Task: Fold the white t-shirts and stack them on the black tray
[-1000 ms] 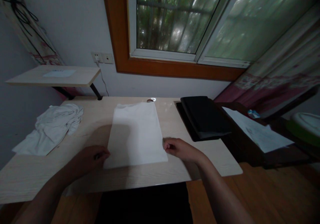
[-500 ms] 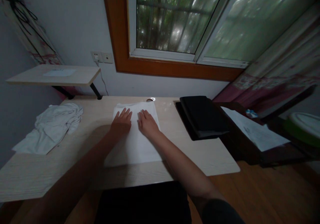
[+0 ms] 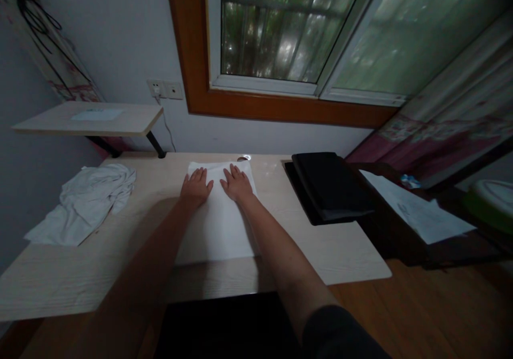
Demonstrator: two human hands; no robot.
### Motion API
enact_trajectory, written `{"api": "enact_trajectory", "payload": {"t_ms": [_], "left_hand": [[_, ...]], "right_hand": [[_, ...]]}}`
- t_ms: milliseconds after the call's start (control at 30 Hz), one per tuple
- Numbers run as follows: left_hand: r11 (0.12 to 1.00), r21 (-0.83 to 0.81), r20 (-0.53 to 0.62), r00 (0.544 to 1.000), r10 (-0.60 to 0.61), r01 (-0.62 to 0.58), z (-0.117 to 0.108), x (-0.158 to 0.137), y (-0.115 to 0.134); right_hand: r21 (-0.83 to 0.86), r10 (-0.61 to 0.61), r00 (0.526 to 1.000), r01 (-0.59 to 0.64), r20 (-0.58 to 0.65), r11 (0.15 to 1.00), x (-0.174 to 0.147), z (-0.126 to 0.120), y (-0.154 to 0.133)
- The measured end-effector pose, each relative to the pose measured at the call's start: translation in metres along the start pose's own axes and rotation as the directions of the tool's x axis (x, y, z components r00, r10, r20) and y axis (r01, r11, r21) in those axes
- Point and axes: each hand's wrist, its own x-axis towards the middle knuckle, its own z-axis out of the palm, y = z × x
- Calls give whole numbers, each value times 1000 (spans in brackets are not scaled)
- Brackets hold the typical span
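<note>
A white cloth (image 3: 220, 231) lies flat on the pale wooden table in front of me, roughly rectangular, with small wrinkles along its far edge. My left hand (image 3: 196, 187) rests palm down on its far left part, fingers stretched out and pointing away from me. Beside it, my right hand (image 3: 237, 182) presses flat on the far right part, fingers spread. A narrow strip of cloth shows between the two hands. Neither hand grips anything. My forearms hide some of the cloth's side edges.
A crumpled whitish cloth (image 3: 90, 201) lies at the table's left, below a raised shelf (image 3: 132, 126). Right of my hands is a black folder (image 3: 331, 185). A small round object (image 3: 243, 158) sits by the back edge. Papers (image 3: 417, 207) lie on dark furniture at right.
Both hands have shifted slightly on the cloth, the right one a little farther toward its far edge. My left thumb now sticks out more. The view has moved slightly.
</note>
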Motion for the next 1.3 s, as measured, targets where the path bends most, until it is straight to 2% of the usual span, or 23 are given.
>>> {"api": "enact_trajectory", "payload": {"t_ms": [333,467,667,867,1067,1300], "left_hand": [[994,89,73,995,-75,68,-1,3,-11],[983,130,120,982,-142,127,-3,2,-15],[977,107,145,970,-197,183,-8,-7,-25],[979,100,101,977,-190,181,-21,-26,-37],[969,139,92,972,-218,204,-31,-53,-51],[968,147,-25,979,-201,202,-34,-82,-57]], "right_hand": [[-45,130,990,-133,-49,990,-5,-3,40],[-91,183,983,-185,-30,978,-12,-6,45],[-137,236,972,-236,-14,962,-24,-14,51],[-153,281,960,-277,6,949,-38,-21,61],[-163,267,964,-265,-11,950,-51,-20,75],[-147,250,956,-272,-153,951,-68,-18,78]]}}
